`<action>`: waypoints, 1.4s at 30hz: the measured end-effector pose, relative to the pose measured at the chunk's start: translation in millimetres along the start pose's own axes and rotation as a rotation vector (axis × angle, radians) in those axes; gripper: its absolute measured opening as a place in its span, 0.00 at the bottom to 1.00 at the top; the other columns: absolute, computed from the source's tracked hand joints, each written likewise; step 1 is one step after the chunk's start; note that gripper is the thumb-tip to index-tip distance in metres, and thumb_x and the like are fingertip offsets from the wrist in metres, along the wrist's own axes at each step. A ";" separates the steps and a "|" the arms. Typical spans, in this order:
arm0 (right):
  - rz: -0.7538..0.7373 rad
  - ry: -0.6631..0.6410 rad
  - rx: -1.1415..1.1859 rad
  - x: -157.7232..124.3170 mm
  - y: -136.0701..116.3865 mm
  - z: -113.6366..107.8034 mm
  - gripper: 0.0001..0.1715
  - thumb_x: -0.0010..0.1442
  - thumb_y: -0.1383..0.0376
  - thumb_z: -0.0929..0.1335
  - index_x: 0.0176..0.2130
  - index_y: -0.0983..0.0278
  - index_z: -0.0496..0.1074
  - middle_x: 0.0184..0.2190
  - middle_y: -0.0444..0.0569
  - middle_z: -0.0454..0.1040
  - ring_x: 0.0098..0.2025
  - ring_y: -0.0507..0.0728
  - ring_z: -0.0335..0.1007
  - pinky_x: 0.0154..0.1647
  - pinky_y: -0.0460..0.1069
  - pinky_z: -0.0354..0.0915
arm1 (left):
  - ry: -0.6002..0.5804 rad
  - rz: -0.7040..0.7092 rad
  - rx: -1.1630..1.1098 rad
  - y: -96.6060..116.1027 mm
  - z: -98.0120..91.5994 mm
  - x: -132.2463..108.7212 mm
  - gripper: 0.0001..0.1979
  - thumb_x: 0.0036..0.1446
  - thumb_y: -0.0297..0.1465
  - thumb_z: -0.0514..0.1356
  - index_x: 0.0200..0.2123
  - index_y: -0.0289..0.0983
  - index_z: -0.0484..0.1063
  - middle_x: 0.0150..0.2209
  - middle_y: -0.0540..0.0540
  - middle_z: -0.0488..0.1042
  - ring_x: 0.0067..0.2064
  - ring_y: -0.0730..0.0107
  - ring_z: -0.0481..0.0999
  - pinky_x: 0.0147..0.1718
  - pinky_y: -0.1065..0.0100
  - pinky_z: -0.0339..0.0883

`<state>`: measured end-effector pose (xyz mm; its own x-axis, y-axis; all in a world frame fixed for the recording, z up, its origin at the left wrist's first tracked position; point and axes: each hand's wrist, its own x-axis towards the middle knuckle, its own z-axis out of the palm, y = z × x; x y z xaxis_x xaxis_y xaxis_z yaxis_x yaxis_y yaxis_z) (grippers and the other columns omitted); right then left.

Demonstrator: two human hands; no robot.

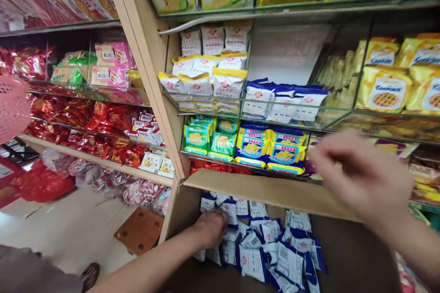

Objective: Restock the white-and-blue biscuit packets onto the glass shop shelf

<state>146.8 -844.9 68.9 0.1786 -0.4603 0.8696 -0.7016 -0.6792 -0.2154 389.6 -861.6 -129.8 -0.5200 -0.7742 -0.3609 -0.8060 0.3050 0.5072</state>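
- At the far left edge of the frame we see part of a pink perforated basket, well apart from both hands; red foil-wrapped snacks fill the shelf right of it.
- Low and just left of centre, our left hand reaches down into the packets, palm downward. Its fingertips are hidden, so we cannot tell whether it grips one.
- Blue-and-white snack packets lie loose and jumbled in the lower middle, inside an open cardboard carton, some face up, others showing barcodes.
- We judge the step in hand to be picking among these packets; the next move calls for our left fingers to close on one or more without dragging neighbours along.
- Above the carton, packets of matching look stand in a glass compartment, right of white packets with yellow trim.
- At right, our right hand hangs blurred before the shelving, fingers curled toward the thumb. No packet shows in it, but we cannot tell whether it is clenched or released.
- Behind and above it, yellow cookie packets fill the right-hand shelf.
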 end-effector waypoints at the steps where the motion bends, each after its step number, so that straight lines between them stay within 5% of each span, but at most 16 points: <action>1: 0.015 -0.193 0.114 -28.5 -10.5 5.1 0.08 0.51 0.71 0.65 0.30 0.57 0.66 0.25 0.43 0.69 0.26 0.53 0.65 0.26 0.48 0.61 | -0.018 -0.003 0.004 0.1 3.3 1.0 0.17 0.48 0.27 0.60 0.44 0.33 0.67 0.46 0.38 0.68 0.51 0.49 0.63 0.48 0.47 0.54; 4: 0.304 -0.682 0.399 -111.3 -29.2 31.6 0.11 0.50 0.66 0.65 0.34 0.49 0.65 0.25 0.42 0.69 0.26 0.57 0.67 0.24 0.51 0.64 | -0.057 -0.017 0.028 1.6 14.0 6.2 0.18 0.49 0.32 0.61 0.45 0.35 0.66 0.47 0.42 0.68 0.51 0.55 0.64 0.49 0.47 0.53; 6: 0.501 -0.726 0.425 -154.0 -30.8 53.5 0.03 0.51 0.60 0.63 0.29 0.50 0.65 0.22 0.42 0.68 0.24 0.57 0.66 0.24 0.52 0.64 | -0.052 -0.018 -0.008 3.9 16.7 8.4 0.13 0.53 0.32 0.58 0.42 0.34 0.68 0.45 0.43 0.68 0.50 0.58 0.65 0.50 0.48 0.52; 9: 0.712 -0.640 0.381 -189.1 -26.3 80.6 0.10 0.56 0.59 0.59 0.32 0.57 0.67 0.27 0.46 0.70 0.29 0.56 0.68 0.29 0.51 0.65 | -0.013 0.001 -0.138 11.7 10.5 4.3 0.08 0.53 0.31 0.57 0.36 0.34 0.68 0.38 0.44 0.71 0.46 0.58 0.67 0.48 0.51 0.54; 12: 0.976 -0.491 0.445 -194.0 -23.8 94.0 0.21 0.55 0.55 0.61 0.44 0.64 0.65 0.38 0.53 0.70 0.38 0.57 0.68 0.33 0.49 0.65 | -0.018 0.062 -0.368 26.9 1.2 -6.7 0.10 0.50 0.34 0.59 0.36 0.37 0.65 0.29 0.50 0.70 0.36 0.63 0.71 0.37 0.62 0.62; 15: 1.045 -0.442 0.539 -184.7 -25.0 95.6 0.19 0.53 0.52 0.62 0.35 0.65 0.68 0.29 0.48 0.71 0.32 0.55 0.66 0.32 0.47 0.62 | -0.064 0.127 -0.656 45.0 -1.4 -16.3 0.18 0.48 0.41 0.59 0.38 0.37 0.60 0.24 0.55 0.65 0.27 0.73 0.68 0.27 0.71 0.63; 18: 1.088 -0.384 0.509 -175.2 -27.8 90.9 0.21 0.55 0.51 0.60 0.23 0.64 0.63 0.18 0.42 0.61 0.23 0.51 0.57 0.24 0.45 0.56 | -0.022 0.149 -0.896 59.3 -0.5 -21.4 0.24 0.46 0.47 0.58 0.39 0.36 0.57 0.22 0.57 0.60 0.23 0.78 0.63 0.24 0.74 0.61; 25: 1.498 -0.114 0.759 -160.9 -47.9 70.8 0.22 0.54 0.49 0.62 0.21 0.63 0.61 0.16 0.40 0.56 0.18 0.49 0.49 0.17 0.45 0.50 | 0.121 0.158 -1.171 75.2 -8.7 -36.2 0.22 0.44 0.45 0.62 0.36 0.34 0.64 0.24 0.53 0.66 0.26 0.78 0.64 0.27 0.74 0.58; 28: 1.387 -0.047 0.578 -159.1 -60.5 59.5 0.20 0.53 0.50 0.63 0.24 0.62 0.69 0.18 0.44 0.63 0.20 0.52 0.57 0.19 0.47 0.55 | -0.040 0.033 -1.283 80.1 -13.9 -47.0 0.24 0.47 0.48 0.58 0.41 0.37 0.63 0.26 0.52 0.68 0.26 0.74 0.71 0.24 0.73 0.60; 30: 1.125 -0.010 0.486 -159.7 -67.2 52.4 0.16 0.53 0.52 0.63 0.29 0.57 0.75 0.27 0.48 0.70 0.29 0.56 0.66 0.27 0.49 0.62 | -0.272 -0.011 -1.435 84.1 -17.7 -54.5 0.24 0.52 0.50 0.52 0.43 0.38 0.62 0.28 0.49 0.70 0.27 0.70 0.74 0.23 0.73 0.61; 32: 0.870 -0.002 0.487 -160.5 -71.8 45.9 0.13 0.54 0.53 0.63 0.36 0.50 0.75 0.36 0.48 0.71 0.37 0.58 0.68 0.34 0.50 0.64 | -0.351 0.033 -1.562 88.7 -22.6 -61.4 0.20 0.53 0.46 0.53 0.42 0.38 0.63 0.32 0.46 0.72 0.30 0.69 0.76 0.27 0.72 0.63; 36: 0.740 -0.031 0.594 -157.7 -74.2 35.4 0.16 0.53 0.52 0.63 0.41 0.48 0.72 0.47 0.48 0.65 0.46 0.60 0.65 0.38 0.50 0.68 | -0.068 0.251 -1.510 96.8 -34.8 -70.7 0.16 0.47 0.30 0.64 0.41 0.38 0.66 0.42 0.45 0.70 0.40 0.69 0.72 0.38 0.69 0.65; 39: 0.940 -0.045 0.796 -149.7 -70.6 31.5 0.20 0.53 0.54 0.65 0.47 0.48 0.67 0.52 0.47 0.65 0.51 0.61 0.64 0.41 0.49 0.69 | 0.100 0.403 -1.330 99.4 -41.5 -72.8 0.19 0.48 0.25 0.62 0.44 0.40 0.64 0.47 0.45 0.67 0.47 0.65 0.68 0.43 0.66 0.63; 42: 1.156 -0.082 0.922 -140.9 -66.8 34.1 0.25 0.52 0.62 0.68 0.49 0.46 0.62 0.48 0.46 0.70 0.44 0.57 0.70 0.37 0.47 0.70 | 0.230 0.416 -1.190 99.9 -43.3 -69.8 0.26 0.48 0.23 0.61 0.50 0.44 0.59 0.55 0.44 0.59 0.52 0.61 0.64 0.46 0.64 0.62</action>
<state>192.0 -754.2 -54.4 -0.1012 -0.9949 0.0031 0.1912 -0.0225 -0.9813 357.6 -801.0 -20.1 -0.5141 -0.8544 0.0756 0.2154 -0.0432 0.9756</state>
